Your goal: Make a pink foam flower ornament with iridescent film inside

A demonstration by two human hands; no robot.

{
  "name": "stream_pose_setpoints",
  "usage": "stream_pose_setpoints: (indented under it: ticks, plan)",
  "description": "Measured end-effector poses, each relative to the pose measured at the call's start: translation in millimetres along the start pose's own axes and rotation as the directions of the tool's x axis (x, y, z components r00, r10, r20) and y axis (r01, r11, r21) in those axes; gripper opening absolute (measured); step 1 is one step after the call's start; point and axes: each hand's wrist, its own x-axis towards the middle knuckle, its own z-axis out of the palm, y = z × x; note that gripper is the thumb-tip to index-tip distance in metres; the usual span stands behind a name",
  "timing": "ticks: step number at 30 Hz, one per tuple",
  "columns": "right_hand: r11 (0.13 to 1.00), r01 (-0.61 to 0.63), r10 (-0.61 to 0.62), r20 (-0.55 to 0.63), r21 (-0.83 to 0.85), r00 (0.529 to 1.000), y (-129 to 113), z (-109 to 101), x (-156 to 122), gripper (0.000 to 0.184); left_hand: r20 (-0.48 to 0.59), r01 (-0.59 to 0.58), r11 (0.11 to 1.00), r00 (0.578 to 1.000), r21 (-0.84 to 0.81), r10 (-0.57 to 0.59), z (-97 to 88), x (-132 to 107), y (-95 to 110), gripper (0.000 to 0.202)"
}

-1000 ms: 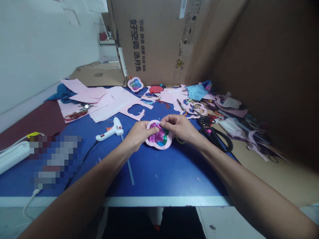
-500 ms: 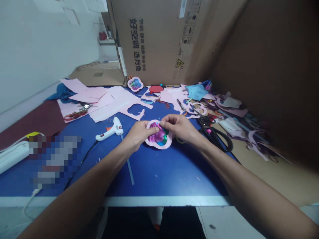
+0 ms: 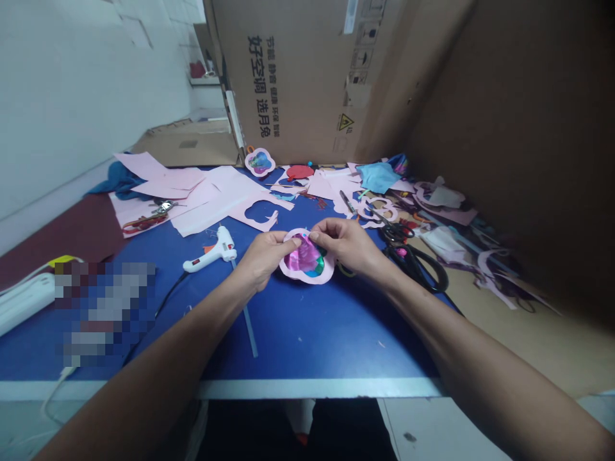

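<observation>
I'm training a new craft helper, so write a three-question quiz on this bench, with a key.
1. True or false: the left hand and right hand both grip the flower-shaped piece.
2. What lies on the blue table, to the left of the left hand?
A) a hammer
B) a white glue gun
C) a teapot
3. What colour is the piece's scalloped border?

Key: 1 true; 2 B; 3 pink.

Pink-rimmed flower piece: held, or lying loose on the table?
The flower piece is held: the left hand grips its left side, thumb over the front, and the right hand pinches near its upper right edge.
</observation>
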Motion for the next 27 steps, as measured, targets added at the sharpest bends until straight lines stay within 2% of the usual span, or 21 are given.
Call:
stream_pose_setpoints:
  ticks: [6,9,13,18,22,27]
  plan:
    - [1.000,0.001,-0.001,0.008,0.001,1.000,0.7,-0.9,0.0,0.030,0.034,0.017,0.999,0.999,-0.046,-0.015,-0.9,-0.2,2.0,0.018]
    - [1.000,-0.010,0.010,0.002,-0.001,1.000,-0.2,-1.1,-0.4,0.032,0.055,0.033,0.994,0.998,-0.102,-0.027,-2.4,1.0,4.4,0.025]
    - [1.000,-0.017,0.017,0.012,-0.008,1.000,-1.1,-1.2,-0.6,0.030,-0.009,0.029,0.989,0.999,-0.147,-0.030,-3.9,3.0,7.0,0.037]
    - [1.000,-0.001,0.002,0.003,-0.022,1.000,-1.4,-0.9,-0.5,0.027,0.044,0.052,0.994,0.998,-0.092,-0.048,-4.0,0.8,9.2,0.029]
    - [0.999,0.019,-0.019,0.002,-0.034,1.000,-1.0,-0.9,-0.4,0.029,0.007,0.065,0.997,0.998,-0.048,-0.065,-4.5,-0.7,8.5,0.022]
    - [0.999,0.017,-0.017,0.010,-0.044,1.000,1.2,-1.1,-0.2,0.031,-0.006,0.064,0.997,0.998,-0.050,-0.065,-1.9,-1.9,9.9,0.025]
